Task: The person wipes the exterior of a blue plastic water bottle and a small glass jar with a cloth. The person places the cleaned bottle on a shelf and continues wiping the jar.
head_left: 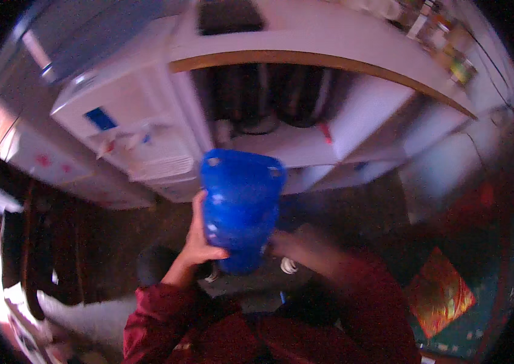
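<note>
A blue plastic container (243, 204), wide at its far end and narrower towards me, is in front of my body. My left hand (197, 241) grips its left side, with the thumb over the lower part and fingers along the edge. My right hand (288, 245) is blurred at the container's lower right side; its fingers are partly hidden, and whether they hold the container cannot be told. Both forearms are in dark red sleeves. Below the container, pale shoe tips (288, 265) show on the dark floor.
Ahead stands a white counter (320, 43) with a brown edge and open shelves holding dark objects. To its left are a white appliance (125, 109) and a cabinet with red flower marks (52, 159). Bottles and jars (457, 50) stand far right. A red-gold diamond decoration (441, 293) is at lower right.
</note>
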`<act>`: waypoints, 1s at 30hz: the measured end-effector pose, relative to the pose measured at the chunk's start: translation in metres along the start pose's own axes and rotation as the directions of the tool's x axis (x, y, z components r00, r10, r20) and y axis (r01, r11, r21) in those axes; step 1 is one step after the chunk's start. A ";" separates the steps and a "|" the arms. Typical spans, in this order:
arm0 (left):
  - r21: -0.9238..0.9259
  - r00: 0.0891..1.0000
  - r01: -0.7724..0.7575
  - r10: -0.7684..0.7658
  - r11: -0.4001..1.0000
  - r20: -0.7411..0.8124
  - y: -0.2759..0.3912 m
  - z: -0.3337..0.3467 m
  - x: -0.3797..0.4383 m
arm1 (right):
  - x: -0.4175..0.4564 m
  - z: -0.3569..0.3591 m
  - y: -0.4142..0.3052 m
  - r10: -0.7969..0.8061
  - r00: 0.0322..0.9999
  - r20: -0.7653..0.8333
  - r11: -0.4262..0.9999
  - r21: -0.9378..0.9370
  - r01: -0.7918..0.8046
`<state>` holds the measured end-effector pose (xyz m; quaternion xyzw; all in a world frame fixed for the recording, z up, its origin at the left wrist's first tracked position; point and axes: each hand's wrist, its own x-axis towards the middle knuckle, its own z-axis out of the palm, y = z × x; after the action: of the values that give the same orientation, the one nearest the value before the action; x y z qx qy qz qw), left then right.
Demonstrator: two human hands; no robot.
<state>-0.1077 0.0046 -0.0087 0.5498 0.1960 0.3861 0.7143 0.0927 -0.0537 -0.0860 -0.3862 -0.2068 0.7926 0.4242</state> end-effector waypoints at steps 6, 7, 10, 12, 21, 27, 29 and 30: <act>0.088 0.968 -0.066 0.085 0.994 -0.236 -0.002 0.004 0.002 | -0.005 0.006 -0.020 -0.108 0.988 -0.114 0.980 0.154 0.125; 0.143 0.945 -0.128 0.165 0.981 -0.282 -0.003 0.006 0.000 | 0.000 0.005 -0.020 -0.134 0.980 -0.148 0.968 0.191 0.162; 0.209 0.845 -0.281 0.344 0.937 -0.410 -0.010 0.016 -0.005 | -0.012 0.022 -0.040 -0.239 0.931 -0.275 0.922 0.237 0.306; 0.244 0.942 -0.229 0.277 0.942 -0.188 -0.024 -0.001 -0.010 | -0.018 0.027 -0.045 -0.378 0.860 -0.343 0.889 0.123 0.440; 0.061 0.998 -0.045 0.047 0.997 -0.029 -0.055 -0.019 -0.029 | -0.015 0.025 -0.048 -0.535 0.779 -0.326 0.839 -0.311 0.446; -0.060 0.954 -0.170 0.149 0.984 -0.261 -0.041 -0.014 -0.013 | -0.005 0.013 -0.032 -0.350 0.929 -0.118 0.926 0.107 0.362; -0.238 0.955 -0.203 0.138 0.950 -0.264 -0.034 -0.011 -0.010 | -0.001 0.007 -0.025 -0.142 0.977 0.160 0.895 0.443 0.058; -0.280 0.961 -0.223 0.161 0.934 -0.226 -0.031 -0.014 -0.009 | -0.002 0.013 -0.028 -0.109 0.976 0.189 0.882 0.471 0.008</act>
<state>-0.1123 0.0035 -0.0436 0.4091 0.1503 0.5328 0.7253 0.0977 -0.0398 -0.0584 -0.1805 -0.0650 0.8419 0.5043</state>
